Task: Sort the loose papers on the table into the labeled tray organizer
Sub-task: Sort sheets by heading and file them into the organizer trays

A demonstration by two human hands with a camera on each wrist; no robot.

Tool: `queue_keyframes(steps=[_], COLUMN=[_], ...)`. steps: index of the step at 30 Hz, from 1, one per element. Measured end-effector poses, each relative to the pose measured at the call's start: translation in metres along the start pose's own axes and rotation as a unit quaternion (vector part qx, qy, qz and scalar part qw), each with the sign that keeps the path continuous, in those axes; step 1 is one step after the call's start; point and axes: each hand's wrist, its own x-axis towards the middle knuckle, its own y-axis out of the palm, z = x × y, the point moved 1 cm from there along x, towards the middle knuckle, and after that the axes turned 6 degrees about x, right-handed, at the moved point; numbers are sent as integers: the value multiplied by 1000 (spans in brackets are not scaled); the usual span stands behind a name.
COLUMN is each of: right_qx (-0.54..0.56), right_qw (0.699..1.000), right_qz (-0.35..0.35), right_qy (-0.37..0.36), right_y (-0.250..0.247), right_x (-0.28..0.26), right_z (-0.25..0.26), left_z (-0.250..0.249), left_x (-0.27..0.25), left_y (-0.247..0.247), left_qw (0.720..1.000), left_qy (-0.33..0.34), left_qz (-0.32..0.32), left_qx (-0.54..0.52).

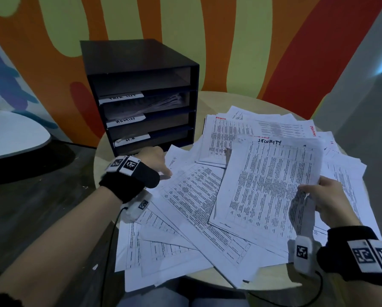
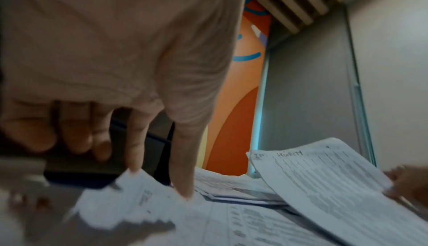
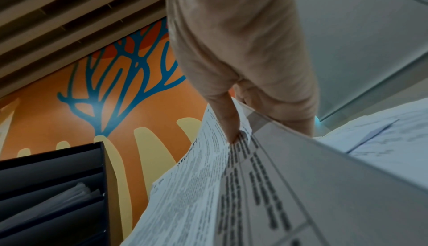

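Observation:
A black tray organizer (image 1: 141, 94) stands at the table's far left, with several slots and white labels reading ADMIN (image 1: 125, 121) and H.R (image 1: 132, 139); one middle slot holds papers. Loose printed papers (image 1: 196, 209) cover the round table. My right hand (image 1: 323, 196) pinches the right edge of a sheet headed SECURITY (image 1: 270, 180) and holds it lifted above the pile; the same SECURITY sheet (image 2: 324, 173) shows in the left wrist view. My left hand (image 1: 156, 162) is by the organizer's base, thumb and forefinger straight, touching a paper's corner (image 2: 139, 191); the other fingers are curled.
The round wooden table (image 1: 210, 103) sits against a wall painted orange, green and red. A white rounded object (image 1: 15, 136) sits on a dark surface to the left. Cables (image 1: 110, 240) run from both wrist units off the near edge.

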Motion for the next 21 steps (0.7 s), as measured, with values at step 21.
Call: queue_keyframes(steps=[21], right_qx=[4], right_qw=[1000], right_qz=[18], right_qy=[-19], right_y=[15], right_x=[-6], right_z=[7], left_z=[24], left_x=[-7], left_y=[-8], left_qw=[985], left_qy=[47], left_qz=[-166], left_qx=[-16])
